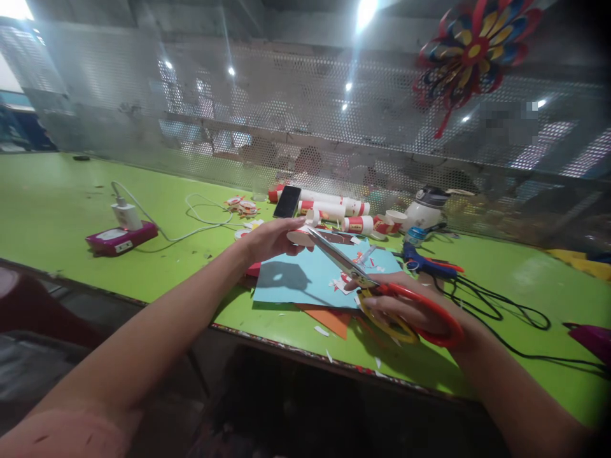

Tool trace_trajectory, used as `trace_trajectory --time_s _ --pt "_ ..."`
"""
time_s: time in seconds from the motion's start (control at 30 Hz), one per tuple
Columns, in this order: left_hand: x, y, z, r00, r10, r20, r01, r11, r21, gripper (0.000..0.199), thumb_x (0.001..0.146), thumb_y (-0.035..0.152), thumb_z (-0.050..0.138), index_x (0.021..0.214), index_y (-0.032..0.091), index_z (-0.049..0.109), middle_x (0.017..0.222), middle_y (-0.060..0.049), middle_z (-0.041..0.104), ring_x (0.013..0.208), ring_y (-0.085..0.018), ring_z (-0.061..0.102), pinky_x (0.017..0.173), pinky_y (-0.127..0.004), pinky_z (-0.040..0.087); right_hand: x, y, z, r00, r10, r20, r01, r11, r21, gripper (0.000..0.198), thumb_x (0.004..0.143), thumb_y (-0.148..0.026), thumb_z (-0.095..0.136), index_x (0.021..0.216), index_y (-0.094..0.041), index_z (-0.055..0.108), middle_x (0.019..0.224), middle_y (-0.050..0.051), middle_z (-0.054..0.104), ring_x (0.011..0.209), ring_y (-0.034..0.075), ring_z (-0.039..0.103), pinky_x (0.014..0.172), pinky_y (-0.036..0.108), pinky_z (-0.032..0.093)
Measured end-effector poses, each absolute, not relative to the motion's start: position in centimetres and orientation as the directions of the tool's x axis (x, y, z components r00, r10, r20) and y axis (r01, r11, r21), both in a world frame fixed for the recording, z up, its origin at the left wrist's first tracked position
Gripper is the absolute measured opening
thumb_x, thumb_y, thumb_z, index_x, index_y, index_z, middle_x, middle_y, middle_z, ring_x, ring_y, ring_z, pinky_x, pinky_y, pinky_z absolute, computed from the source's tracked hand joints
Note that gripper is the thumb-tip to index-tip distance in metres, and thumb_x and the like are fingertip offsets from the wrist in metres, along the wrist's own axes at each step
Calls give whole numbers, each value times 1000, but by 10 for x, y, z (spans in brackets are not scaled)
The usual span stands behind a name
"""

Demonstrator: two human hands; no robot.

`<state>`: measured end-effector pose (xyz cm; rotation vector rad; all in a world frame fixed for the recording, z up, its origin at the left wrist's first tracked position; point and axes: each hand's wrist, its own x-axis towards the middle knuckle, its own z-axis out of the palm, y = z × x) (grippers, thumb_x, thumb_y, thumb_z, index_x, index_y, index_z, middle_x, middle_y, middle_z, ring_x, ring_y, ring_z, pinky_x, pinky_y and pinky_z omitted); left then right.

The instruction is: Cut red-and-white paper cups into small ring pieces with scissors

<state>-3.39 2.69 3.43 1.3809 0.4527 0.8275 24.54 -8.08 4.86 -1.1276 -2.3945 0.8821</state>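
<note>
My left hand (279, 235) pinches a small white piece of a paper cup (301, 238) above the blue paper; the fingers partly cover it. My right hand (405, 302) is wrapped round the handles of large scissors (338, 257), one handle red and one yellow. Their blades point up and left, with the tips touching or very near the cup piece. Beneath both hands lies a light-blue sheet of paper (286, 289) carrying small red and white paper scraps (342, 283). An orange sheet (329, 317) sticks out under its front edge.
Behind stand stacked paper cups (324, 210), a black phone (287, 201), a white bottle (424, 207) and paper flowers (241, 205). A blue glue gun (429, 262) with a black cord lies right. At left, a purple power strip (121, 239) holds a charger. A perforated screen (305, 108) rises behind.
</note>
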Motion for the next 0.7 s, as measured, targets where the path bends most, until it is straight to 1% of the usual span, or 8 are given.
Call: trace_trajectory --time_s 0.1,0.2,0.33,0.43,0.57,0.7 --pt "-35 27 34 659 736 153 -227 1 974 36 84 43 56 92 8 63 74 -10 66 64 -15 57 54 -25 36 246 -81 48 -617 786 34 563 472 -679 31 91 -32 53 117 -18 62 61 -4 57 56 10 51 53 19 39" --pt "-35 27 33 668 732 135 -219 20 975 34 84 42 56 92 9 62 73 -10 67 65 -15 58 54 -25 37 246 -81 46 -611 791 23 552 447 -704 31 91 -31 54 117 -18 62 60 -4 56 54 10 49 52 19 38" --pt "-35 26 33 664 737 127 -223 33 974 34 82 42 58 89 9 63 72 -10 67 63 -15 58 54 -25 37 245 -79 44 -625 781 7 504 410 -760 28 91 -30 53 115 -18 62 57 -5 53 51 9 48 49 19 38" --pt "-34 25 34 657 742 132 -238 38 971 33 80 41 59 88 9 63 72 -9 67 65 -16 59 55 -25 38 245 -78 41 -642 767 -9 462 378 -802 27 91 -30 52 115 -19 62 55 -6 52 50 9 48 49 19 38" --pt "-34 26 33 655 743 134 -245 41 969 33 80 40 60 88 9 63 72 -10 67 65 -16 59 55 -25 38 247 -78 38 -657 753 -30 423 336 -841 30 92 -31 52 119 -20 59 61 -4 56 55 10 52 53 21 41" --pt "-34 28 30 654 743 141 -250 36 968 32 79 40 60 86 9 62 71 -9 67 63 -15 58 54 -25 37 247 -78 38 -666 743 -58 423 313 -851 31 91 -30 52 120 -18 58 65 -2 60 58 12 55 54 22 43"
